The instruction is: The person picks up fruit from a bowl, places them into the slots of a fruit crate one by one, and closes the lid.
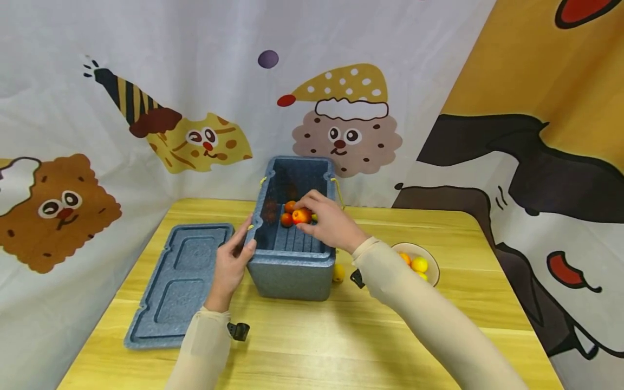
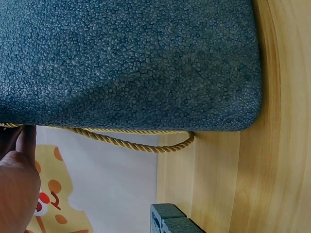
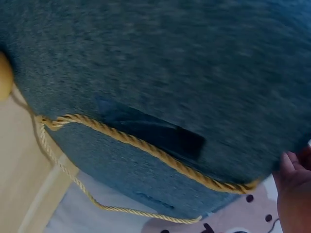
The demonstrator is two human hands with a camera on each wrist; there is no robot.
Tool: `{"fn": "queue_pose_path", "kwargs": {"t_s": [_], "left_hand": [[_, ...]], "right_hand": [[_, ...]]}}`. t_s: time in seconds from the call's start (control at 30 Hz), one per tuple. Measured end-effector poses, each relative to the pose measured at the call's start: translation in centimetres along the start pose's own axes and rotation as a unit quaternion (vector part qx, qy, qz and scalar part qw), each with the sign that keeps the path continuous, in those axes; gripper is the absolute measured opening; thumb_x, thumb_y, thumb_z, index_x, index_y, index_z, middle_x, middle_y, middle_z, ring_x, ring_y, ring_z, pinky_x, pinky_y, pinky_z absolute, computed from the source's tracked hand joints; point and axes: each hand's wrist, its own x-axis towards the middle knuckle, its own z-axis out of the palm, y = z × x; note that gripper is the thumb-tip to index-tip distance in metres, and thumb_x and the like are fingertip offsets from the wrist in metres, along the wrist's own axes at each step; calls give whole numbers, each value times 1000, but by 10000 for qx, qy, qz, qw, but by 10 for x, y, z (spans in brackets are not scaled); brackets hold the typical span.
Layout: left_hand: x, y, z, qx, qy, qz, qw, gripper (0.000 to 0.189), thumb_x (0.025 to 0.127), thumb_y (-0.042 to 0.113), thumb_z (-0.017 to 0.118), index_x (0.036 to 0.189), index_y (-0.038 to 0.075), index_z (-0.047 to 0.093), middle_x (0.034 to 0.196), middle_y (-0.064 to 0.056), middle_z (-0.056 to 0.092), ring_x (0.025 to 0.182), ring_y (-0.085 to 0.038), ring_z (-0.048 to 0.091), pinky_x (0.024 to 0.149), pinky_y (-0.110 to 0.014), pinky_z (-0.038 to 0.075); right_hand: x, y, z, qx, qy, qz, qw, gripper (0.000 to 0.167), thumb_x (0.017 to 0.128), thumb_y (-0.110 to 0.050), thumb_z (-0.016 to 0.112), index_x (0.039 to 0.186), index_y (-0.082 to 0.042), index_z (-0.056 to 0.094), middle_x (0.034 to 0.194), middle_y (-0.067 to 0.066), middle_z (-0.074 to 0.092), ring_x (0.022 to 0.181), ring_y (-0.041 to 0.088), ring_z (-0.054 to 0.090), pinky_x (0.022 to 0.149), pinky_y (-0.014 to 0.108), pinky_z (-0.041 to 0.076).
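A speckled blue-grey foam box (image 1: 292, 276) stands open on the table. My left hand (image 1: 231, 265) holds its left side near the front corner, thumb at the rim and fingers along the outer wall; part of this hand (image 2: 19, 179) appears in the left wrist view. Over the box's opening, my right hand (image 1: 329, 222) pinches a round red-orange fruit (image 1: 301, 216) between thumb and fingers. Beside it, smaller red-orange fruits (image 1: 286, 220) lie on the box's ribbed floor. In the right wrist view, the box wall hides the held fruit, leaving part of the hand (image 3: 296, 184) visible.
The matching lid (image 1: 187, 281) lies flat on the wooden table (image 1: 390, 336), left of the box. To the right is a bowl (image 1: 435, 271) of yellow and orange fruits. One yellow fruit (image 1: 338, 273) sits against the box's right side. Yellow rope handles (image 3: 146, 145) hang from the walls.
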Motion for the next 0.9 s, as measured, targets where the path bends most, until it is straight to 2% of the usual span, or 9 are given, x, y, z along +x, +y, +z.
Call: {"fn": "queue_pose_path", "kwargs": {"t_s": [0.17, 0.4, 0.63, 0.9], "left_hand": [[0, -1, 1, 26, -27, -76, 10000, 47, 97, -6, 52, 142, -14, 40, 146, -32, 36, 138, -41, 30, 104, -25, 37], [0, -1, 1, 80, 45, -102, 9999, 47, 97, -5, 52, 142, -14, 41, 147, -28, 38, 139, -39, 31, 106, -26, 36], [0, 1, 0, 69, 25, -110, 9999, 47, 98, -5, 52, 143, -13, 39, 147, -30, 37, 139, -39, 30, 104, -25, 37], [-1, -1, 0, 15, -3, -99, 9999, 48, 98, -5, 52, 143, -12, 39, 148, -29, 36, 139, -37, 30, 87, -20, 43]], "right_hand": [[1, 3, 7, -307, -308, 185, 9989, 32, 91, -20, 73, 121, -10, 65, 115, -2, 51, 98, 14, 53, 90, 31, 48], [2, 4, 8, -543, -386, 120, 9977, 33, 92, -21, 72, 121, -10, 64, 115, -1, 51, 97, 14, 54, 89, 31, 48], [3, 3, 8, -562, -439, 97, 9974, 34, 92, -21, 71, 123, -8, 64, 115, 0, 51, 96, 14, 54, 88, 31, 48], [2, 2, 7, -543, -512, 92, 9972, 32, 93, -24, 71, 122, -13, 64, 118, 2, 52, 98, 15, 53, 85, 32, 48]]}}
